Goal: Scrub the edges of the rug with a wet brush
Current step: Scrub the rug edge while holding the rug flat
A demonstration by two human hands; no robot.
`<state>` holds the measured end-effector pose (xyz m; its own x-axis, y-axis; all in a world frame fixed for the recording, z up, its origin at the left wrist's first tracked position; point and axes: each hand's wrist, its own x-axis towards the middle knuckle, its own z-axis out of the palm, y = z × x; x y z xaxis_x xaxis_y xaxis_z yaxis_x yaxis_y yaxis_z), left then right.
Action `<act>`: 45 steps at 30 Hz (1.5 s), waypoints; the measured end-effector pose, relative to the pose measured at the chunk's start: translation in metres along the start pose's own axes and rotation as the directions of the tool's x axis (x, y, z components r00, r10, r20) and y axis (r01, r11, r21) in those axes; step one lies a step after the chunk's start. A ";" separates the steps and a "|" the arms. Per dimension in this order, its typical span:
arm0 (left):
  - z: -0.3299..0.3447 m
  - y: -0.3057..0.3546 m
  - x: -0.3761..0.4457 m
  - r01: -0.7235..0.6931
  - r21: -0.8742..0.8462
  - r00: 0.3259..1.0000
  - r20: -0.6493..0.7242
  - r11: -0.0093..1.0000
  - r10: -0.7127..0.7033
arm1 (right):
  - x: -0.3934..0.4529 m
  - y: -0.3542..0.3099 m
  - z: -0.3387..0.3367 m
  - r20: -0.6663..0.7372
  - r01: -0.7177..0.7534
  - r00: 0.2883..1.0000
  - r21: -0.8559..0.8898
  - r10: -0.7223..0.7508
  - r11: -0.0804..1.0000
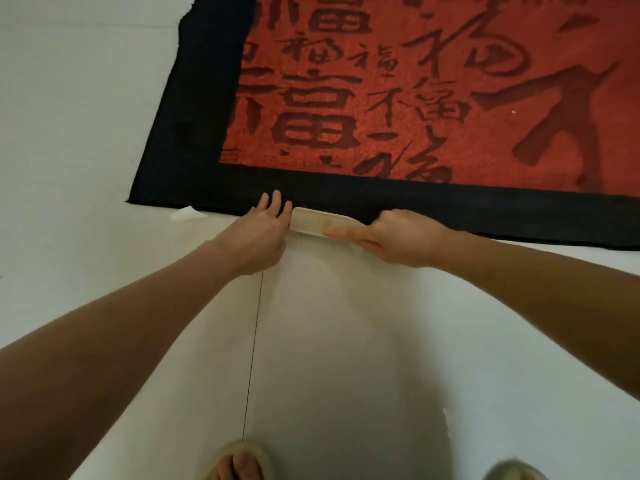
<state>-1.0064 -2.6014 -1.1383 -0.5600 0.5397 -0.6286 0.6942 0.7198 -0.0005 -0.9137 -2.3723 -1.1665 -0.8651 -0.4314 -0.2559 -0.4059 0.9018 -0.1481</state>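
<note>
Pale tiled floor [329, 341] here, with one thin grout line running toward the near side, and a red rug [398, 98] with dark characters and a wide black border [450, 206] spread across the far half. The person's standing over it in sandals [239, 459], bent down.

The brush [320, 223], a pale long block type, sits right on the near edge of the border, about where the rug meets the floor. The right hand [398, 237] is wrapped around its right end, thumb lying along the near side. The left hand [266, 226] is mostly flat with fingers straight, fingertips on the border just left of the brush, looks like it's pinning the rug down.

Stuff I'd worry about: the rug edge bunching or sliding if that left hand lets up, since smooth tile gives no grip. Brush could also skid off the border onto the floor. And wet tile plus sandals, easy slip. There's a whitish bit [181, 213] poking out under the near left corner, can't tell what it is.
</note>
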 end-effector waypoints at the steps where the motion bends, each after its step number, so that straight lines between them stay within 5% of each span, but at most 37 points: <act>1: 0.000 -0.001 -0.001 0.015 0.017 1.000 0.008 1.000 -0.016 | -0.004 0.006 0.005 0.005 0.050 0.999 -0.006 -0.050 0.999; 6: -0.002 0.013 0.008 0.042 0.059 0.998 -0.050 0.997 -0.039 | -0.095 0.063 0.004 -0.074 -0.047 0.996 0.033 0.049 0.998; 12: -0.001 0.040 0.018 -0.152 -0.118 0.975 -0.182 0.981 0.129 | -0.046 0.054 0.002 -0.070 0.010 0.998 0.050 -0.007 0.999; 16: -0.007 0.038 0.019 -0.122 0.035 0.987 -0.103 0.992 0.125 | -0.131 0.093 0.004 -0.086 -0.060 0.994 0.020 0.061 0.998; 22: -0.017 0.077 0.034 -0.250 0.061 0.950 -0.179 0.966 0.257 | -0.093 0.068 0.018 -0.102 -0.082 0.991 0.033 0.085 0.996; 27: -0.021 0.078 0.036 -0.282 0.126 0.939 -0.167 0.951 0.300 | -0.200 0.113 0.009 -0.081 -0.147 0.986 0.016 0.148 0.989; 31: -0.016 0.119 0.042 -0.399 0.121 0.883 -0.216 0.909 0.416 | -0.148 0.095 0.020 -0.147 -0.091 0.984 0.081 0.102 0.993; 38: -0.032 0.140 0.042 -0.314 0.275 0.912 -0.179 0.909 0.370 | -0.234 0.117 0.029 -0.194 -0.216 0.955 0.072 0.226 0.974; 45: -0.032 0.145 0.043 -0.283 0.368 0.932 -0.114 0.886 0.345 | -0.183 0.098 0.028 -0.217 -0.102 0.971 0.019 0.104 0.995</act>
<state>-0.9446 -2.4593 -1.1405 -0.3336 0.8008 -0.4975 0.9398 0.3237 -0.1091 -0.7871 -2.2061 -1.1606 -0.9459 -0.3195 -0.0569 -0.3094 0.9407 -0.1394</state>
